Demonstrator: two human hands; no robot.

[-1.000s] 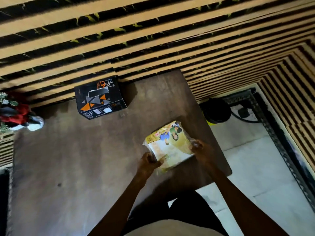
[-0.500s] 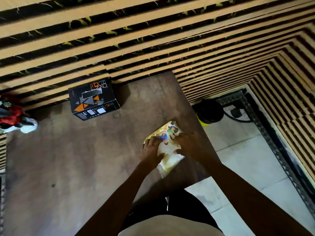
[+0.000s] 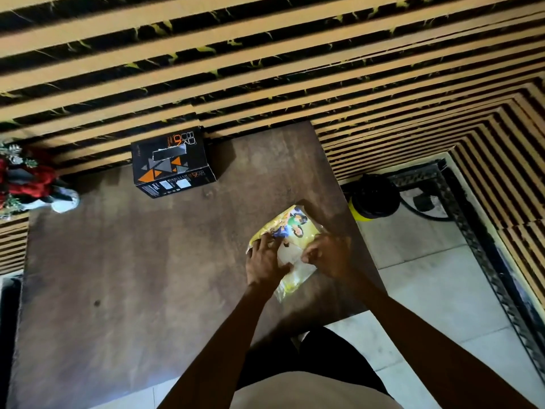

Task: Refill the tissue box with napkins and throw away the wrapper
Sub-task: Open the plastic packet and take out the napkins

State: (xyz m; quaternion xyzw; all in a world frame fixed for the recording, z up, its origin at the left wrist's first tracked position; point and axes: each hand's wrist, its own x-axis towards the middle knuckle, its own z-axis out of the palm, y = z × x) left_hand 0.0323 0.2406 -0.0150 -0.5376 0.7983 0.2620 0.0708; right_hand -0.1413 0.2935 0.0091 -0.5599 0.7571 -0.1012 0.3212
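Napkins sit in a yellow pack (image 3: 290, 231) on the right part of the counter (image 3: 132, 276), near its right edge, well apart from the box.

Largest in view is the slatted wall (image 3: 265, 54), tan and black stripes running across the far side and down the right. Below it spreads the dark brown counter. To its right is a pale tiled floor (image 3: 436, 290), with a black and yellow bin (image 3: 371, 199) standing just off the counter's far right corner.

At the far edge of the counter, against the wall, stands the black box (image 3: 172, 163) with orange and grey triangles and a slot on top. At the far left is a red and white ornament (image 3: 32, 184).

Both hands lie on the pack. The left hand (image 3: 265, 258) presses flat on its left side, fingers spread, its grip open. The right hand (image 3: 328, 255) is curled, fingers pinching the wrapper at the pack's middle; how firmly it has hold I cannot tell. The pack's near end pokes out between the wrists.
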